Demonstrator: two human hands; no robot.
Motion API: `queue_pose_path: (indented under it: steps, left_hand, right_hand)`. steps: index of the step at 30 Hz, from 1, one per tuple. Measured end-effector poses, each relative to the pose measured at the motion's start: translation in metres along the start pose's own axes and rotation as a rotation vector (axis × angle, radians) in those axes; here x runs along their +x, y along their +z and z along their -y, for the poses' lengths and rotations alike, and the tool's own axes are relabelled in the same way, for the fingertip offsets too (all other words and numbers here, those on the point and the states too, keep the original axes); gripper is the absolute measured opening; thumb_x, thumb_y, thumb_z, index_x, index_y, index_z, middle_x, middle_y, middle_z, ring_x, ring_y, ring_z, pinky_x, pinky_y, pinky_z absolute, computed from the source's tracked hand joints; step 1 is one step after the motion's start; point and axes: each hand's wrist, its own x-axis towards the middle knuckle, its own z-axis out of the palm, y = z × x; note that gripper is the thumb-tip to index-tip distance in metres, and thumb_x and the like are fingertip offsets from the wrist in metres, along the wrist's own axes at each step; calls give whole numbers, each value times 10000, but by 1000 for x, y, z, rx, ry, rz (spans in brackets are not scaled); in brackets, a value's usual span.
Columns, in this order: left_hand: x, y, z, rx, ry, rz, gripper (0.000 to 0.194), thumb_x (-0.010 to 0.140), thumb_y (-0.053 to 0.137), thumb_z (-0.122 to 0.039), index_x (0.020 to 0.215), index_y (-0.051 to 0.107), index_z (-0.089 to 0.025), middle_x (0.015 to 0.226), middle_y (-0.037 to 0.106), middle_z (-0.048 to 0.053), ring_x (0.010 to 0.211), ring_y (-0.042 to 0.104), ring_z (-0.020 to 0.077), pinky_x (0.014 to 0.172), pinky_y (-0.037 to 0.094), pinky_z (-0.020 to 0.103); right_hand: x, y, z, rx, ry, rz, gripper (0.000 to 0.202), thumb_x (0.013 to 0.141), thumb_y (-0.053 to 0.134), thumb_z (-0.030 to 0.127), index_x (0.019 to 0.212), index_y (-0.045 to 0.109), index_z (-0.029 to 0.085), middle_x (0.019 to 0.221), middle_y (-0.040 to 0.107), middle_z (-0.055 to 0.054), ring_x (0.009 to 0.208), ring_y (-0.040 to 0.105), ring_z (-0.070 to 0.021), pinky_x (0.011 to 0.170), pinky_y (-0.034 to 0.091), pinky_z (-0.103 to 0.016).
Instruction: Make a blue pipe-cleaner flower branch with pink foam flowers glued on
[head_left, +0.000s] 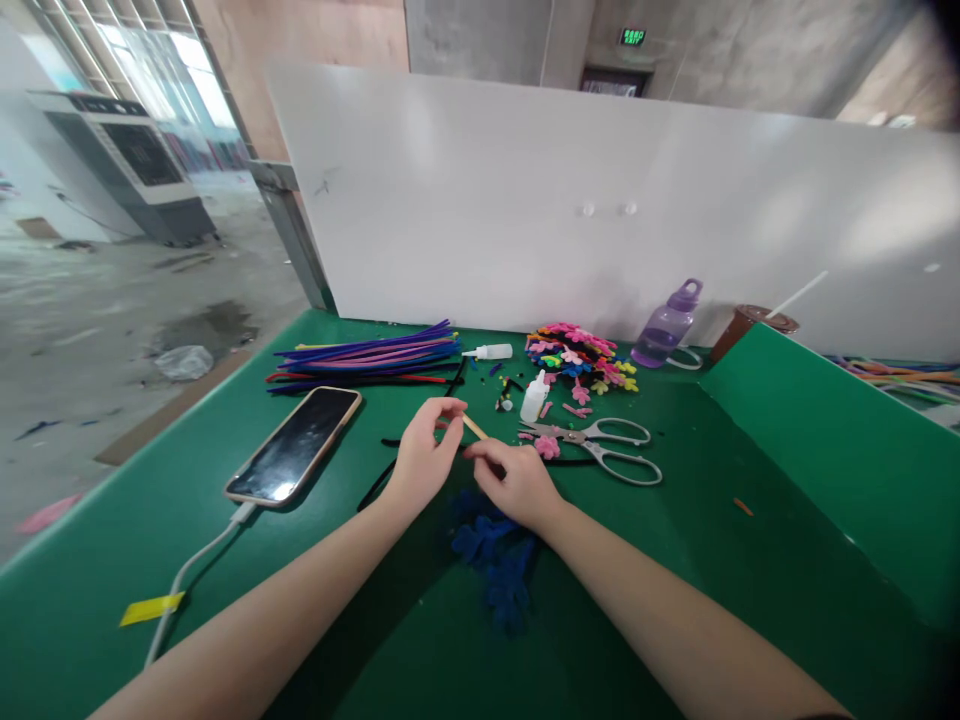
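Stick (474,428), pale and slim, spans the small gap between the two hands above the middle of the table. Left hand (429,450): wrist raised, index finger and thumb curved toward each other, tips at the stick's far end. Right hand (517,482): palm down, fingers bent over the near end. Whether either hand truly pinches the stick cannot be told (fingertips and ends overlap). Both forearms reach in from the bottom corners.

Surface: green table (630,610). Scissors (600,440) lie with blades apart just right of the right hand, near a pink flower (547,447). Beyond stand a white bottle (535,398) and a heap of coloured flowers (574,350); a bundle of fuzzy stems (367,358) and a phone (296,445) lie to the left. White panel (465,200) backs the table; an air cooler (139,165) stands on the floor at left.

Unclear: blue fuzzy piece (495,560) below the right hand is dark and blurred, support indistinct. Brown cup (739,325) is partly hidden by a green divider (817,450).
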Motion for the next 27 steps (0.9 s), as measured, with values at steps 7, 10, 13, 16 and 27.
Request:
queue_pose_path:
  steps: [7, 10, 13, 16, 27]
  left_hand:
    - [44, -24, 29, 611, 176, 54, 287, 818, 447, -287, 1055, 546, -157, 1055, 616, 99, 1036, 535, 236, 908, 414, 369]
    - [73, -35, 49, 697, 181, 47, 230, 810, 444, -258, 944, 601, -157, 1044, 622, 116, 1062, 520, 252, 966, 363, 382]
    - [95, -38, 64, 761, 156, 30, 295, 859, 369, -286, 908, 620, -138, 1070, 617, 140, 1092, 503, 263, 968, 349, 397]
    - [107, -35, 74, 808, 147, 37, 357, 888, 329, -329, 1025, 596, -135, 1148, 586, 143, 1119, 484, 266, 956, 346, 414]
    - [123, -31, 73, 971, 152, 96, 411, 872, 336, -405, 844, 641, -131, 1005, 642, 162, 1043, 484, 292, 891, 336, 448]
  right_hand:
    - [2, -1, -3, 107, 68, -50, 230, 850, 409, 209, 939, 621, 200, 556, 605, 16, 491, 566, -125, 525, 425, -228]
    - [2, 0, -2, 109, 68, -39, 228, 853, 411, 219, 921, 628, 199, 549, 595, 15, 483, 555, -122, 525, 422, -228]
    - [2, 0, -2, 122, 71, -43, 225, 850, 415, 218, 910, 631, 199, 552, 593, 15, 488, 556, -121, 529, 424, -226]
    - [3, 0, -2, 127, 84, -50, 222, 847, 419, 218, 906, 632, 200, 551, 592, 15, 487, 557, -121, 520, 423, -223]
    - [5, 2, -5, 121, 96, -32, 213, 821, 437, 192, 879, 641, 200, 528, 590, 20, 461, 554, -119, 507, 428, -226]
